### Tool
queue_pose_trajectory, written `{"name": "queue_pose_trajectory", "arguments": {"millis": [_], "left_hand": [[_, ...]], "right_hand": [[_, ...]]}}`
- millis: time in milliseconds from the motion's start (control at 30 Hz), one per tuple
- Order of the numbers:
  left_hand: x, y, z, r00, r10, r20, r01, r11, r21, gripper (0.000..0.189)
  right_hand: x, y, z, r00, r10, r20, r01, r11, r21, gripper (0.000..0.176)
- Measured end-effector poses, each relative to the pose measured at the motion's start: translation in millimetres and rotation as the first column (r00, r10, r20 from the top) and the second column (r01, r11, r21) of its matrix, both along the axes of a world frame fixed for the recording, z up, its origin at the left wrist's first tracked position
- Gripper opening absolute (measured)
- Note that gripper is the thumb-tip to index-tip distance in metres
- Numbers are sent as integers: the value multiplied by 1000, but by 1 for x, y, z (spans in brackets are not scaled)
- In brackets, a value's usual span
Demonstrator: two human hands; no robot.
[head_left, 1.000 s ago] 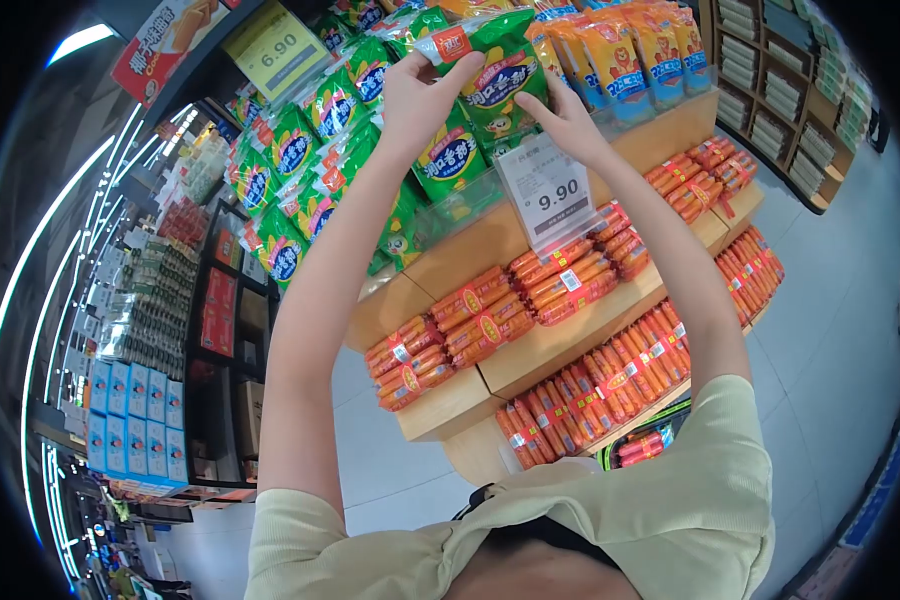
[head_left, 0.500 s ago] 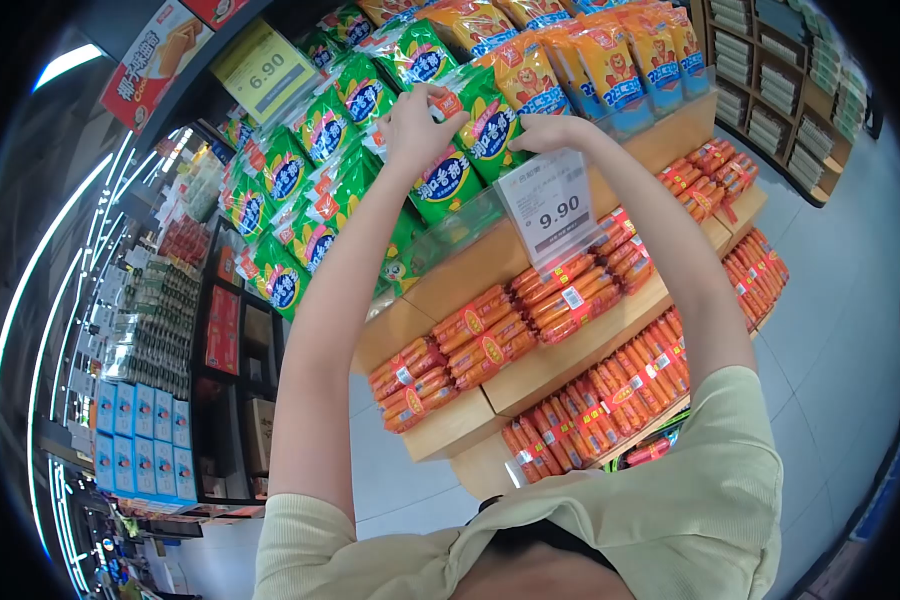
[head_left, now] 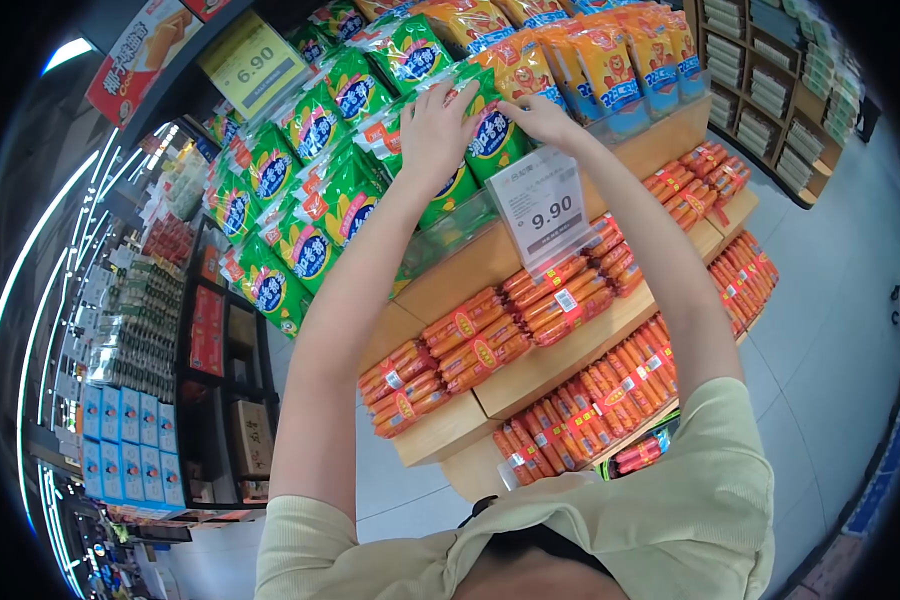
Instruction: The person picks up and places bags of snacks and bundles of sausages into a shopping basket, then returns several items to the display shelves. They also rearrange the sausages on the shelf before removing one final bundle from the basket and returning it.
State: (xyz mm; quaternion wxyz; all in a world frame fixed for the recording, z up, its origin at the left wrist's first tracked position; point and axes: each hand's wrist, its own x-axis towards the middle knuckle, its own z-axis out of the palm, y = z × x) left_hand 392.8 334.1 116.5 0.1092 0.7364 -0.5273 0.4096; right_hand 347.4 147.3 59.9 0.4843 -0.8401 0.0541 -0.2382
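Note:
My left hand (head_left: 435, 135) lies over the upper left of a green snack bag (head_left: 494, 132) with corn pictured on it, its fingers stretched out and apart. At the bag's upper right edge is my right hand (head_left: 540, 118), fingers closed in on the edge; their tips are partly hidden. The bag leans upright in the front row of a clear-fronted shelf bin, among several similar green bags (head_left: 310, 250). Just below my right hand, a 9.90 price card (head_left: 542, 205) hangs on the bin's front.
Orange and blue bags (head_left: 610, 75) stand to the right. Bundles of red-wrapped sausages (head_left: 570, 300) fill the wooden steps below. At the upper left is a yellow 6.90 sign (head_left: 255, 68). Light blue boxes (head_left: 130, 445) are stacked at the left, and another shelf (head_left: 770, 90) stands at the far right.
My right hand has moved up along the bag's right edge to near its top corner. My left hand has shifted slightly right, its fingers now straighter across the bag. The view has shifted a little.

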Motion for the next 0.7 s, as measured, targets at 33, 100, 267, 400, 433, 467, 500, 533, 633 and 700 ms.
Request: {"name": "queue_pose_trajectory", "arguments": {"millis": [33, 100, 267, 400, 433, 467, 500, 533, 633, 700], "left_hand": [[1, -1, -3, 1000, -2, -3, 2, 1000, -3, 44], [2, -1, -7, 989, 60, 136, -59, 998, -12, 46], [0, 3, -16, 955, 134, 264, -126, 991, -44, 47], [0, 4, -15, 949, 182, 258, -184, 983, -16, 49], [1, 6, -15, 948, 186, 258, -187, 982, -20, 49], [1, 9, -14, 958, 147, 245, -150, 989, -7, 50], [2, 11, -14, 967, 107, 231, -111, 994, 7, 51], [3, 15, -14, 967, 111, 230, -115, 993, 4, 51], [7, 24, -14, 961, 97, 260, -108, 994, 26, 54], [6, 26, -14, 970, 103, 219, -108, 994, 13, 55]], "right_hand": [[-1, 2, 0, 998, -66, 4, 66, 996, -62, 63], [1, 9, 2, 978, -205, 38, 208, 968, -139, 57], [-2, 14, 6, 979, -203, 4, 200, 961, -192, 56], [-3, 25, 17, 952, -284, -114, 276, 958, -74, 52], [1, 27, 16, 953, -281, -113, 274, 959, -77, 52], [4, 29, 16, 970, -245, 3, 244, 967, 76, 48], [8, 31, 16, 967, -222, 122, 191, 956, 224, 46], [9, 32, 18, 968, -218, 122, 188, 957, 222, 46], [11, 28, 21, 969, -114, 221, 0, 888, 460, 45], [16, 23, 15, 962, -101, 254, -33, 880, 474, 46]]}}
